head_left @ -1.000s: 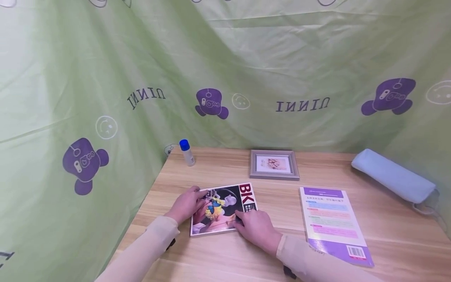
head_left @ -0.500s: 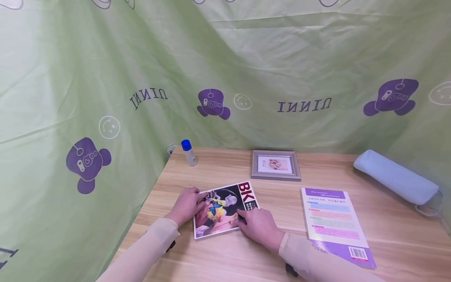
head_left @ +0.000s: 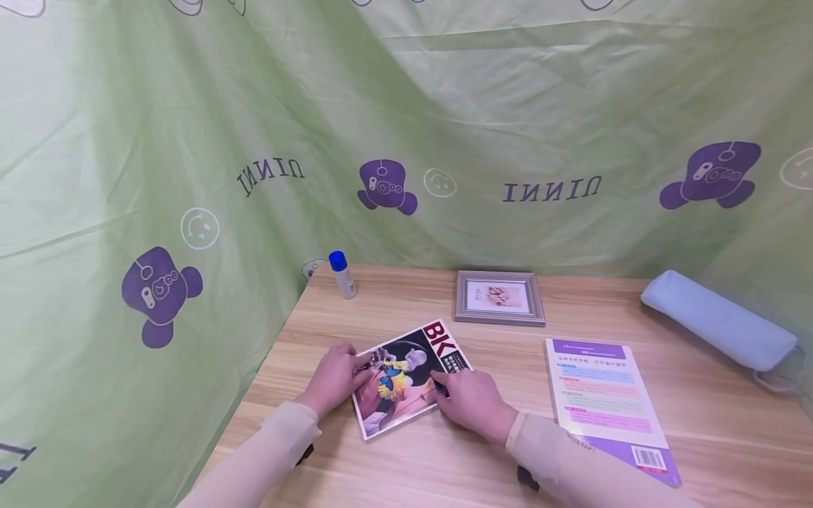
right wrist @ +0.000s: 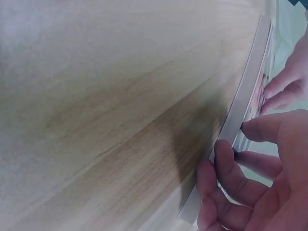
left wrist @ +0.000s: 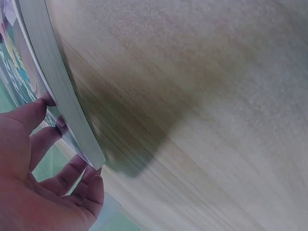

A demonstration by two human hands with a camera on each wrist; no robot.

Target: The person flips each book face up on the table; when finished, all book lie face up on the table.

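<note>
A book (head_left: 395,381) with a glossy picture cover and large red "BK" letters lies tilted on the wooden table. My left hand (head_left: 333,379) holds its left side near the far corner. In the left wrist view, the left thumb and a finger press the cover while other fingers curl at the corner of the page block (left wrist: 60,91). My right hand (head_left: 476,403) holds the near right edge. The right wrist view shows its fingers (right wrist: 233,175) bent against the book's side (right wrist: 238,108), with the left hand (right wrist: 288,79) beyond.
At the back stand a blue-capped bottle (head_left: 343,276) and, lying flat, a grey picture frame (head_left: 500,317). To the right lie a purple-and-white book (head_left: 610,395) and a light blue pencil-case-like pouch (head_left: 718,317). Green patterned cloth (head_left: 470,127) hangs behind the table.
The book has turned counter-clockwise between my hands, its lower left corner swinging nearer and rightward. Both hands stay on it. The whole head view has shifted slightly.
</note>
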